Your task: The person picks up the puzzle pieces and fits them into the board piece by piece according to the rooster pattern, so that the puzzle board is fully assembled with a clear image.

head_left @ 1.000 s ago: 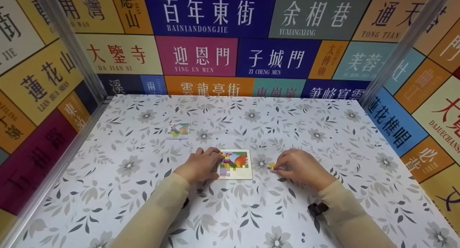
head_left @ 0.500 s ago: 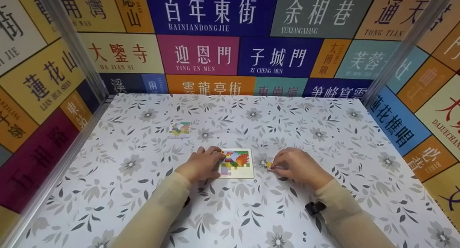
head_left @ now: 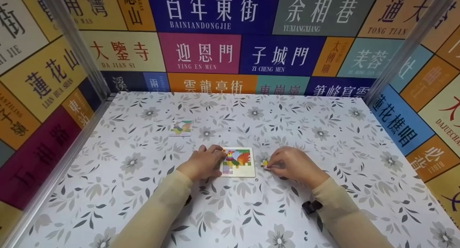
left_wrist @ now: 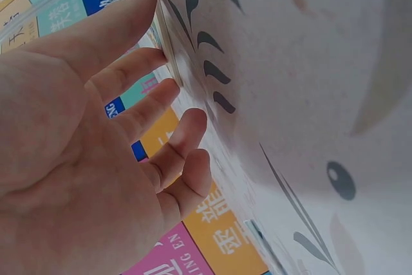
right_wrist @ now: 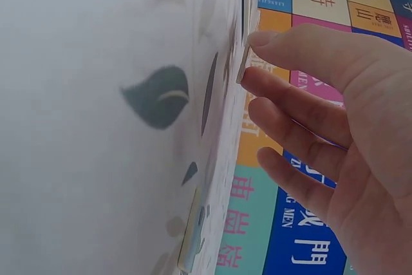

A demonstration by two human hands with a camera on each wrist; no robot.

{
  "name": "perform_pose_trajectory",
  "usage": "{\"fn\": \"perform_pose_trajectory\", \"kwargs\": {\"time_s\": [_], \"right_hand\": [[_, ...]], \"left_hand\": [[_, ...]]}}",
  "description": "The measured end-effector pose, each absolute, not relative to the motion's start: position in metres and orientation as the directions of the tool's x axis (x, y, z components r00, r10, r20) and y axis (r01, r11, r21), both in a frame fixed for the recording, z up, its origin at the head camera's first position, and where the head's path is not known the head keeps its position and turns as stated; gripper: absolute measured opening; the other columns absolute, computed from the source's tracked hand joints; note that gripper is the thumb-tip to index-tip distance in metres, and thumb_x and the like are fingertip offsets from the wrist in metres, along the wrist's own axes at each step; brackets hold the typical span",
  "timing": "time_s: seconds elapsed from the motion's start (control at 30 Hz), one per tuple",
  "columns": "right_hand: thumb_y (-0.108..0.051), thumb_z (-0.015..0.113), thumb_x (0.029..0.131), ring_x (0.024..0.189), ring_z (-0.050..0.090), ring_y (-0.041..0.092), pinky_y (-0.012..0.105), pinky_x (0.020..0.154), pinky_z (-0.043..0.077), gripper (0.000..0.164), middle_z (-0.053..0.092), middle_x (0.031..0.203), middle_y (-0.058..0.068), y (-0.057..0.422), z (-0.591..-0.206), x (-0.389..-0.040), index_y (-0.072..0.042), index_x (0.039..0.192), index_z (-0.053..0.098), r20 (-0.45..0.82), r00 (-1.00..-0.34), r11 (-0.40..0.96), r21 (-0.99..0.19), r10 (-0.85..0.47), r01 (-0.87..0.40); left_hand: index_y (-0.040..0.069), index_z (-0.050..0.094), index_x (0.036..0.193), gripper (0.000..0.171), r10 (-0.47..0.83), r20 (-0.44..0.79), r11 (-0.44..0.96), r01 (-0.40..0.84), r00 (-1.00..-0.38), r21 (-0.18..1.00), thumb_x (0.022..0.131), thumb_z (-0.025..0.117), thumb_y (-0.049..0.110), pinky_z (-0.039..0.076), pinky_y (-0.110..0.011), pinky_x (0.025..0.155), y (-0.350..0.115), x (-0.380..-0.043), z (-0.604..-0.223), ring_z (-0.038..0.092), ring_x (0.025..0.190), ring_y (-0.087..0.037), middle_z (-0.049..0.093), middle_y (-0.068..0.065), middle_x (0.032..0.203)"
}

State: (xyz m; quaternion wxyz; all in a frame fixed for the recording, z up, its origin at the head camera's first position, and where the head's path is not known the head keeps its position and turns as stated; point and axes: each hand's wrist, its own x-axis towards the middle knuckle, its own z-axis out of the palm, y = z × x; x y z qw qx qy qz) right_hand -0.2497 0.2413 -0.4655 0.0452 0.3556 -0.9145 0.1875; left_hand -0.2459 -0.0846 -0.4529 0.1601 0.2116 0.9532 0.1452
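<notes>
A small jigsaw puzzle board (head_left: 246,172) with a colourful rooster lies on the table; its lower right is bare cream. My left hand (head_left: 203,163) holds its left side, thumb at the near corner and fingers at the far corner. In the left wrist view the thumb and fingertips meet the board's thin edge (left_wrist: 168,49). To the right of the board, my right hand (head_left: 293,165) pinches a yellow and pink puzzle piece (head_left: 265,163) between thumb and index finger, close over the cloth. Seen edge-on in the right wrist view, the piece (right_wrist: 244,62) is thin.
A rooster picture card (head_left: 180,128) lies farther back on the left. In the right wrist view, a flat thing with a pale yellow edge (right_wrist: 190,231) lies on the floral cloth (head_left: 172,215). Sign-covered panels (head_left: 201,54) wall the table's back and sides.
My right hand has moved slightly left with the puzzle piece, nearer the board. The left hand stays at the board's left side. The whole view has shifted a little.
</notes>
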Motion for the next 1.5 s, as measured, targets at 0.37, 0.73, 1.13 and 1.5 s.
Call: {"fn": "perform_pose_trajectory", "kwargs": {"time_s": [0.37, 0.73, 1.13, 1.5], "right_hand": [[-0.022, 0.084, 0.086, 0.095, 0.07, 0.017, 0.04, 0.09, 0.056, 0.006, 0.076, 0.098, -0.006, 0.228, -0.466, -0.252, -0.022, 0.092, 0.084, 0.204, -0.73, 0.669, -0.299, -0.652, -0.681], [-0.021, 0.084, 0.086, 0.094, 0.07, 0.015, 0.039, 0.088, 0.056, 0.005, 0.076, 0.095, -0.006, 0.212, -0.464, -0.253, -0.021, 0.09, 0.084, 0.235, -0.703, 0.643, -0.289, -0.671, -0.71], [-0.025, 0.084, 0.087, 0.096, 0.069, 0.015, 0.038, 0.092, 0.055, 0.005, 0.075, 0.098, -0.008, 0.19, -0.46, -0.253, -0.023, 0.092, 0.084, 0.206, -0.71, 0.647, -0.301, -0.673, -0.701], [-0.026, 0.084, 0.087, 0.093, 0.069, 0.015, 0.037, 0.09, 0.055, 0.007, 0.076, 0.098, -0.007, 0.176, -0.463, -0.252, -0.023, 0.093, 0.084, 0.214, -0.664, 0.61, -0.272, -0.716, -0.745]], "left_hand": [[0.021, 0.055, 0.149, 0.06, 0.455, -0.242, 0.867, 0.365, -0.857, 0.34, 0.093, 0.077, 0.028, 0.036, -0.058, 0.115, -0.084, -0.247, -0.455, 0.04, 0.138, -0.036, 0.04, -0.003, 0.161], [0.024, 0.055, 0.149, 0.061, 0.435, -0.259, 0.879, 0.345, -0.862, 0.328, 0.093, 0.077, 0.03, 0.033, -0.058, 0.118, -0.085, -0.247, -0.453, 0.039, 0.141, -0.034, 0.039, -0.001, 0.162], [0.019, 0.056, 0.147, 0.06, 0.459, -0.213, 0.859, 0.369, -0.862, 0.356, 0.092, 0.078, 0.027, 0.037, -0.058, 0.112, -0.086, -0.245, -0.45, 0.041, 0.135, -0.037, 0.041, -0.004, 0.16], [0.022, 0.054, 0.15, 0.061, 0.43, -0.267, 0.878, 0.331, -0.862, 0.345, 0.094, 0.077, 0.028, 0.032, -0.056, 0.118, -0.083, -0.247, -0.451, 0.038, 0.141, -0.035, 0.038, -0.003, 0.163]]}}
